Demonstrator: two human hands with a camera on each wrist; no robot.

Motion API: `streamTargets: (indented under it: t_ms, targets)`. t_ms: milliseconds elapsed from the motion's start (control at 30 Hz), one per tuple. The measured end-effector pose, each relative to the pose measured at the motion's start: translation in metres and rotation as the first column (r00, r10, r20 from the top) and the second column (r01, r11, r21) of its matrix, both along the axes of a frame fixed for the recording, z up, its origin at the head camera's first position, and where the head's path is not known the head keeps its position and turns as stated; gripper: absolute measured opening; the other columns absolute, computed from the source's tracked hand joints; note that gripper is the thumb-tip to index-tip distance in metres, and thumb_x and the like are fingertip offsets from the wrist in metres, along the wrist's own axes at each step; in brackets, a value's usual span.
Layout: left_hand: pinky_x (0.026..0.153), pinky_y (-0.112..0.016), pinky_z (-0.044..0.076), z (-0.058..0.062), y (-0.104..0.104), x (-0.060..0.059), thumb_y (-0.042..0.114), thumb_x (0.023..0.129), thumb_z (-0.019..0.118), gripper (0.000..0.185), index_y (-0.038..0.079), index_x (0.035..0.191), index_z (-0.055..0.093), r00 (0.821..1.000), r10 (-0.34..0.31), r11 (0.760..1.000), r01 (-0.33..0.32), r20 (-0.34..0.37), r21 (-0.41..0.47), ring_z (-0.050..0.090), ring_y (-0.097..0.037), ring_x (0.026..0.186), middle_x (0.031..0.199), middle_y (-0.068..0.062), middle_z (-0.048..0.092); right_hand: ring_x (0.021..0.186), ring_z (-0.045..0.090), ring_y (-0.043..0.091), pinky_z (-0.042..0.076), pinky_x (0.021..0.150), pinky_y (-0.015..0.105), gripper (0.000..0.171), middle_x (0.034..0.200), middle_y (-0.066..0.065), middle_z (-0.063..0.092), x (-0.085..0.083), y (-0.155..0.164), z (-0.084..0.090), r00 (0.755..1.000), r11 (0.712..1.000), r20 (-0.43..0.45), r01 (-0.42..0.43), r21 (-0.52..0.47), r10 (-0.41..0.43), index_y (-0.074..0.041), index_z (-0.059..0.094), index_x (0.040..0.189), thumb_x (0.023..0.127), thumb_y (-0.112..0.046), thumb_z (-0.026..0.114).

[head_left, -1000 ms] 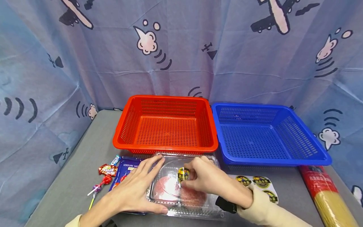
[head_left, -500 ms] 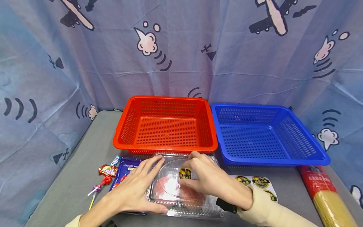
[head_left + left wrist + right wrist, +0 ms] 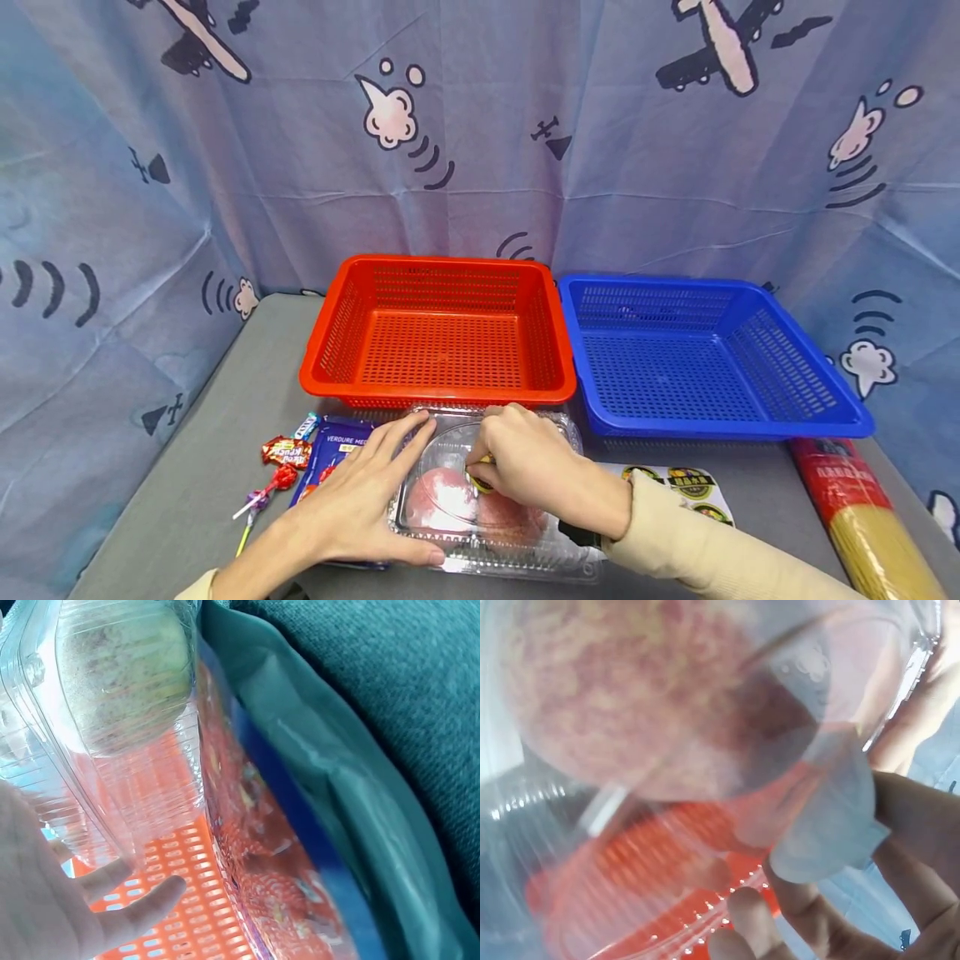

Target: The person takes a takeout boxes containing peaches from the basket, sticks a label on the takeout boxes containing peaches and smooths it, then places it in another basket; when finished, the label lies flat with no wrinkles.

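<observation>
Nearest me, my left hand (image 3: 352,508) lies flat with fingers spread straight along the left edge of a clear plastic box (image 3: 491,546), thumb pressed on its front rim. My right hand (image 3: 528,471) sits on the lid, fingertips bent down onto a yellow-and-black sticker (image 3: 480,482); my fingers cover most of it, so I cannot tell whether they pinch it or only press. The box sits at the near middle of the grey table (image 3: 225,433) and holds two reddish, speckled apples (image 3: 442,500), blurred through the glare. The right wrist view is too smeared to read. At 3 o'clock of the box lies a sticker sheet (image 3: 693,487), partly under my sleeve; at 9 o'clock a blue packet (image 3: 333,442), half hidden, and sweets (image 3: 285,452). Further off at 12 o'clock stands a red basket (image 3: 438,329), a blue basket (image 3: 701,358) beside it. A spaghetti pack (image 3: 862,517) is cut off at 4 o'clock.
</observation>
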State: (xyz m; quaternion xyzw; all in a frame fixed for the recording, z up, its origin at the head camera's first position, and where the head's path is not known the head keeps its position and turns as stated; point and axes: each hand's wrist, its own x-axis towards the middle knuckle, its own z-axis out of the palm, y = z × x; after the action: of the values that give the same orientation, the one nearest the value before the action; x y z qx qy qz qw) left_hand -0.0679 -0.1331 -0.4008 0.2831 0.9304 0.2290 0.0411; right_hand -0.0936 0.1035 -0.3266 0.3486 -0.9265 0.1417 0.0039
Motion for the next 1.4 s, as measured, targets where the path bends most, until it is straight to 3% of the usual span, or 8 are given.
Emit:
streamTargets:
  t_ms: [167,433,767,1067,1400]
  targets:
    - [0.109,-0.066,0.043,0.000,0.000,0.000,0.093,0.066,0.063,0.128,0.026,0.166,0.017,1.000,0.000,1.000,0.000,0.003,-0.002,0.030,-0.025,0.152,0.171,0.005,0.016,0.061,0.055,0.009,0.037,0.044,0.020,0.020,0.068,-0.005,0.063,-0.001,-0.003,-0.002,0.999,1.000,-0.045,0.012,0.005,-0.011,-0.026,0.079,0.064,0.077,-0.012,0.083]
    - [0.109,-0.066,0.043,0.001,0.000,-0.001,0.091,0.066,0.065,0.128,0.028,0.166,0.015,1.000,0.000,1.000,0.000,0.015,-0.006,0.029,-0.026,0.153,0.171,0.004,0.016,0.064,0.060,0.008,0.040,0.045,0.016,0.010,0.077,-0.002,0.072,-0.002,-0.002,-0.005,1.000,1.000,-0.001,0.005,-0.026,-0.005,-0.024,0.086,0.082,0.079,-0.015,0.087]
    - [0.108,-0.067,0.043,0.001,0.001,0.000,0.091,0.065,0.066,0.129,0.026,0.166,0.016,1.000,0.006,1.000,-0.006,0.029,-0.016,0.029,-0.026,0.153,0.172,0.007,0.014,0.063,0.055,0.003,0.042,0.050,0.012,0.010,0.080,-0.002,0.072,-0.005,0.002,-0.005,0.998,0.996,0.009,-0.060,-0.058,0.061,-0.022,0.086,0.087,0.078,-0.018,0.088]
    - [0.108,-0.067,0.043,0.002,0.001,-0.001,0.089,0.066,0.067,0.128,0.030,0.166,0.013,0.999,0.006,1.000,-0.006,0.033,-0.017,0.029,-0.025,0.153,0.172,0.006,0.014,0.067,0.056,0.011,0.038,0.045,0.020,0.021,0.083,-0.002,0.069,-0.003,0.003,-0.001,0.996,1.000,0.083,0.021,-0.007,-0.020,-0.022,0.085,0.095,0.075,-0.029,0.090]
    - [0.108,-0.069,0.042,0.002,0.001,0.000,0.090,0.066,0.066,0.128,0.029,0.166,0.013,0.999,0.005,1.000,-0.004,0.041,-0.016,0.028,-0.025,0.153,0.172,0.005,0.014,0.070,0.055,0.017,0.038,0.048,0.026,0.032,0.082,-0.004,0.061,0.000,0.009,0.001,0.995,0.993,0.066,0.067,0.095,-0.073,-0.032,0.084,0.102,0.071,-0.039,0.090]
